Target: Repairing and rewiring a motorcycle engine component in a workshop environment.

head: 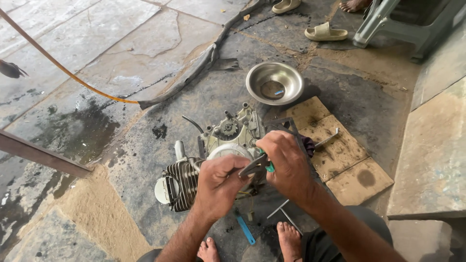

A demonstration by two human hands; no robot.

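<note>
A small motorcycle engine (213,155) with a finned cylinder (182,182) lies on the stained stone floor. Both of my hands work over its round side cover (228,150). My left hand (219,187) is closed around the metal jaws of a pair of pliers (252,167). My right hand (286,162) grips the green handles (268,167) of the same pliers from the right. The tip of the tool is hidden by my fingers.
A steel bowl (274,83) sits behind the engine. Brown tile pieces (340,155) and an L-shaped metal wrench (326,140) lie to the right. A blue tool (245,230) and my bare feet (289,240) are below. Sandals (325,33), a plastic stool (403,22) and an orange hose (63,68) lie further off.
</note>
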